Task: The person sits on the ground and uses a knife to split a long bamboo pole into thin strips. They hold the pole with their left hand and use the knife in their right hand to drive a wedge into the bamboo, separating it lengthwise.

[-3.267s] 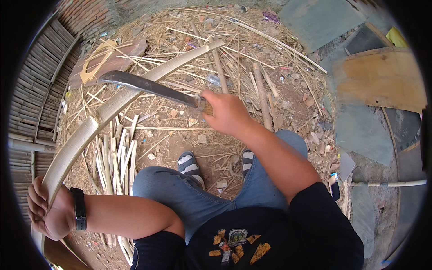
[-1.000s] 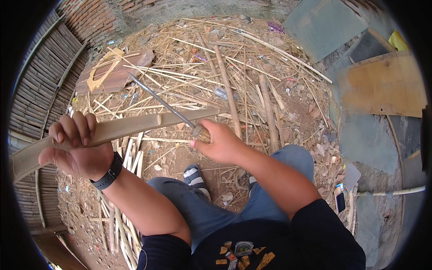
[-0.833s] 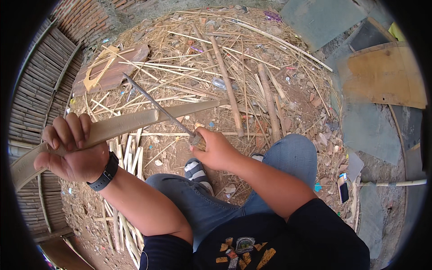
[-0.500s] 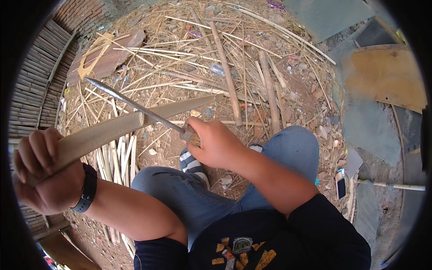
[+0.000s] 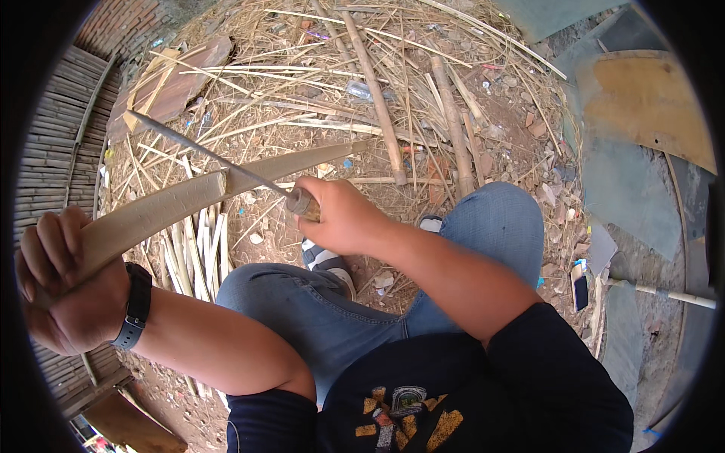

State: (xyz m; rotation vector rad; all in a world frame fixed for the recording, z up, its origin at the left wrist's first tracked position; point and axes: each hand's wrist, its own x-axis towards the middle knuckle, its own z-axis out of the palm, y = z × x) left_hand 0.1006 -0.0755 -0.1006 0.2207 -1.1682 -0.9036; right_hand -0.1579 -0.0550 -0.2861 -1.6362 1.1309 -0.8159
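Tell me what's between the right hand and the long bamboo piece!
In the head view, the knife is there: the right hand grips it, and it crosses over the bamboo piece. Whether the two touch, I can't tell.

Most of the knife handle point(image 5: 301, 204) was lost inside the right hand point(image 5: 338, 217), couldn't see the pale strip's point(image 5: 155, 215) end past the left hand point(image 5: 74, 291)

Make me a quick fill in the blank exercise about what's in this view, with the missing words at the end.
1. The left hand holds the bamboo strip, and the knife is in the ____ hand.
2. The pile of pale sticks lies nearer the person's ____ knee.
3. The jeans are ____ in colour.

Missing words: right; left; blue.
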